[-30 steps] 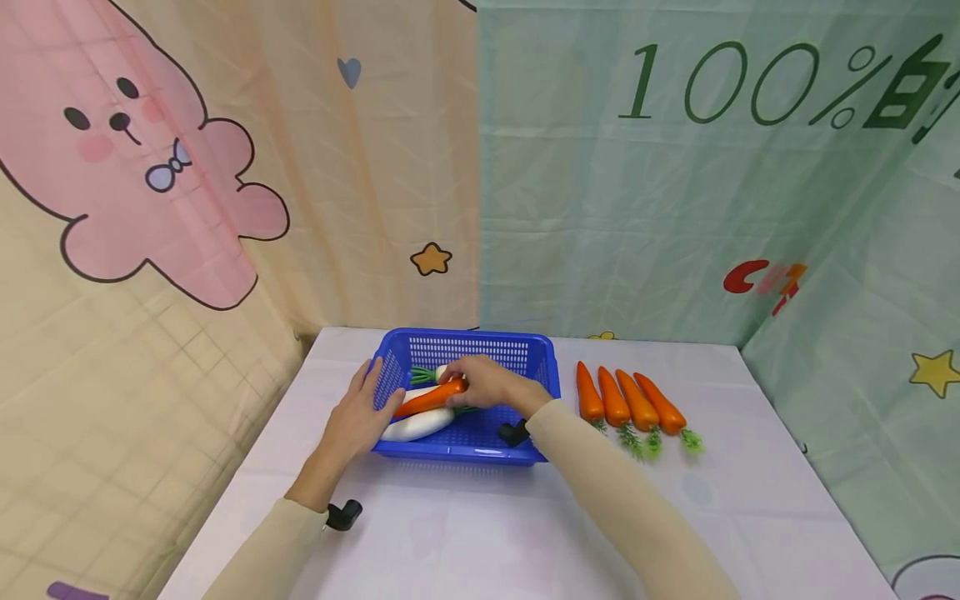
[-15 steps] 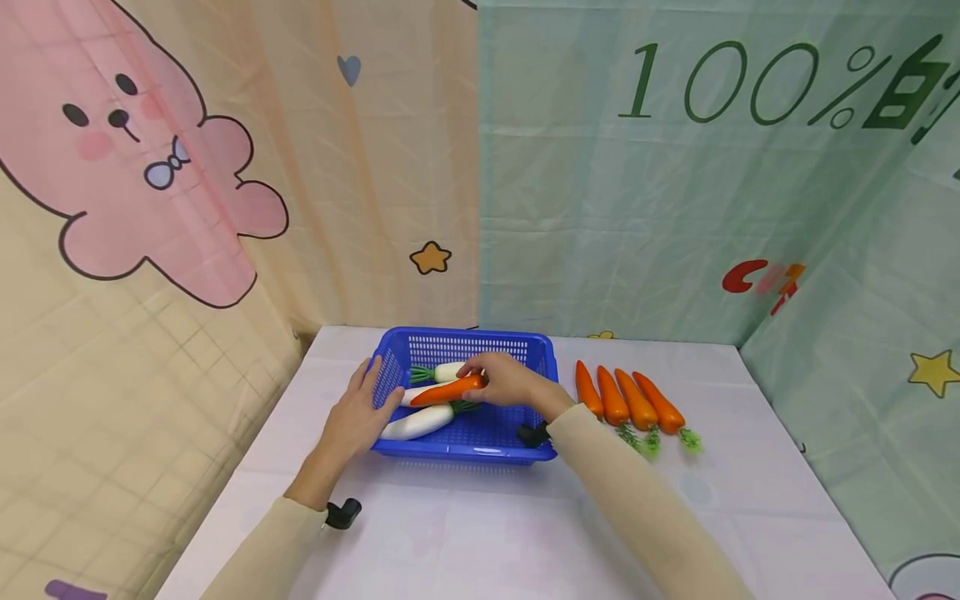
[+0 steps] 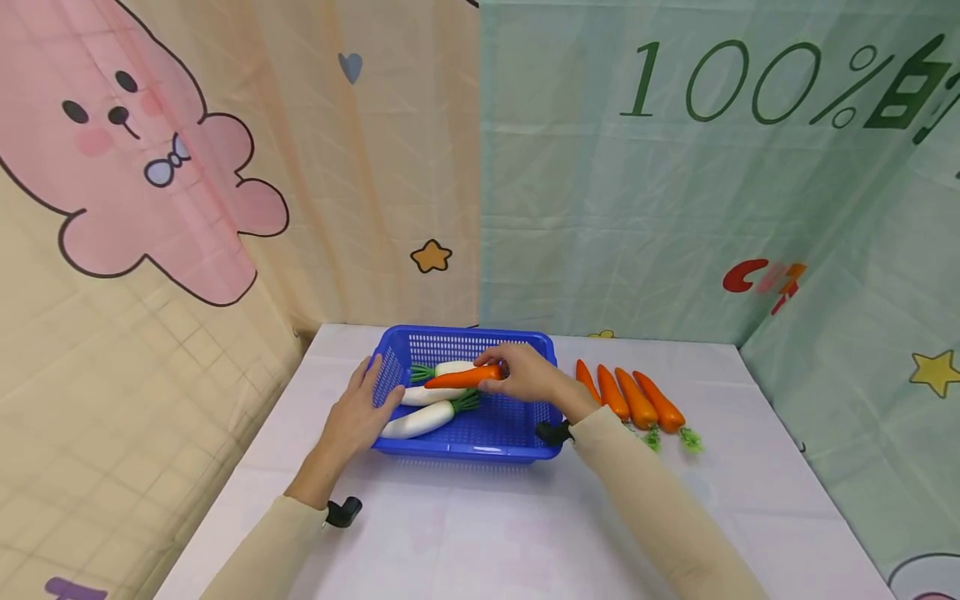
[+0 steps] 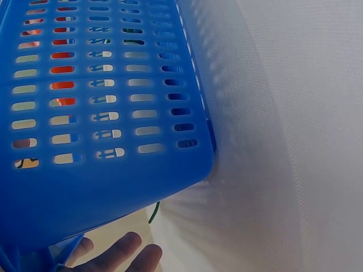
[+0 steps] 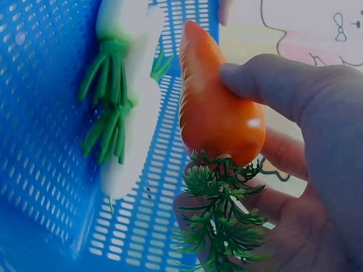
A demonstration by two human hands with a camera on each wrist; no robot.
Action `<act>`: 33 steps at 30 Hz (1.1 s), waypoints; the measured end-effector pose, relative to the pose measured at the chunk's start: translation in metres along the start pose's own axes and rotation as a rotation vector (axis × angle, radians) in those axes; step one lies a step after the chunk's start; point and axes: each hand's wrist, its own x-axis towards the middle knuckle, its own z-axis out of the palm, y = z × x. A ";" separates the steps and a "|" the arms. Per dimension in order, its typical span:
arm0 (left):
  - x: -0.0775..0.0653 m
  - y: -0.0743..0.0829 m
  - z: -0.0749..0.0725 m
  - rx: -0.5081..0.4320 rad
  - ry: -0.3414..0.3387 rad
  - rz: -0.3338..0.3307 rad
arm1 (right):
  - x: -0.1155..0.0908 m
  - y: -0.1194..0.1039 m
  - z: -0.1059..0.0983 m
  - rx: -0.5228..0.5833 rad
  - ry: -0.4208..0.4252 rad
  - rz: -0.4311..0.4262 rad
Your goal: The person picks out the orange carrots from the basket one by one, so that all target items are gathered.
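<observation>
In the right wrist view, my right hand [image 5: 317, 124] pinches an orange carrot [image 5: 218, 102] between thumb and fingers, its feathery green top hanging toward the palm. The head view has this carrot [image 3: 459, 379] tilted over the blue plastic basket [image 3: 465, 452], tip pointing left. Three white radishes [image 3: 420, 421] with green tops lie inside on the left. My left hand [image 3: 360, 412] rests at the basket's left rim with fingers extended and the thumb over the inside. The left wrist view shows those fingertips [image 4: 127, 243] beside the basket's slotted outer wall [image 4: 102, 187].
Several orange carrots [image 3: 639, 400] with green tops lie in a row on the white table [image 3: 450, 533], right of the basket. My right forearm partly covers them. A patterned curtain [image 3: 600, 250] hangs behind and along the sides of the table.
My right hand has lifted the carrot off the radishes and moved it to the right, uncovering more of them. The left hand has stayed at the basket's left rim.
</observation>
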 end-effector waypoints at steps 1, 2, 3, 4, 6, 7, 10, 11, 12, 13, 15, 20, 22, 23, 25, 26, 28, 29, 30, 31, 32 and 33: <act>0.000 0.000 0.000 -0.002 0.000 0.001 | -0.002 0.000 -0.002 -0.003 0.006 -0.001; 0.000 0.000 0.000 -0.002 -0.001 0.000 | -0.005 0.000 -0.004 0.000 0.010 0.003; -0.001 0.000 0.000 -0.002 -0.001 0.000 | -0.007 0.001 -0.006 0.003 0.015 0.006; -0.001 0.000 0.000 -0.002 -0.002 -0.001 | -0.009 0.002 -0.008 0.009 0.019 0.011; -0.001 0.000 0.001 0.000 -0.004 -0.004 | -0.014 0.003 -0.011 0.017 0.026 0.022; -0.001 0.000 0.001 0.002 -0.004 -0.005 | -0.016 0.004 -0.013 0.021 0.031 0.024; -0.001 0.000 0.000 0.002 -0.001 -0.008 | -0.022 0.006 -0.018 0.028 0.050 0.030; -0.001 0.000 0.000 0.002 0.001 -0.008 | -0.024 0.008 -0.020 0.029 0.059 0.035; 0.000 0.000 0.000 0.002 0.004 -0.007 | -0.026 0.009 -0.021 0.030 0.066 0.039; 0.000 0.000 0.000 0.000 0.005 -0.006 | -0.029 0.010 -0.023 0.033 0.074 0.046; 0.000 -0.001 0.000 -0.004 0.010 -0.001 | -0.033 0.013 -0.025 0.031 0.087 0.060; 0.000 -0.002 0.001 -0.006 0.012 0.005 | -0.048 0.020 -0.030 0.030 0.116 0.097; 0.000 -0.002 0.001 -0.005 0.010 0.004 | -0.054 0.024 -0.032 0.042 0.135 0.118; 0.000 -0.002 0.001 -0.004 0.010 0.003 | -0.057 0.027 -0.032 0.048 0.145 0.128; -0.001 -0.002 0.000 -0.004 0.009 0.000 | -0.063 0.031 -0.033 0.061 0.167 0.151; -0.001 -0.002 0.000 -0.003 0.008 -0.001 | -0.066 0.034 -0.034 0.072 0.177 0.160; -0.001 -0.001 -0.001 -0.001 0.005 -0.003 | -0.073 0.039 -0.036 0.083 0.200 0.186; -0.001 -0.001 -0.001 -0.001 0.004 -0.003 | -0.077 0.042 -0.037 0.090 0.213 0.193; -0.001 -0.001 -0.001 -0.003 0.005 -0.003 | -0.081 0.044 -0.038 0.097 0.225 0.200; -0.002 -0.001 -0.001 -0.005 0.005 -0.002 | -0.085 0.047 -0.039 0.104 0.237 0.207; -0.002 -0.001 -0.002 -0.006 0.006 -0.001 | -0.088 0.051 -0.040 0.109 0.250 0.210; -0.002 -0.001 -0.002 -0.007 0.008 0.001 | -0.092 0.054 -0.040 0.110 0.263 0.220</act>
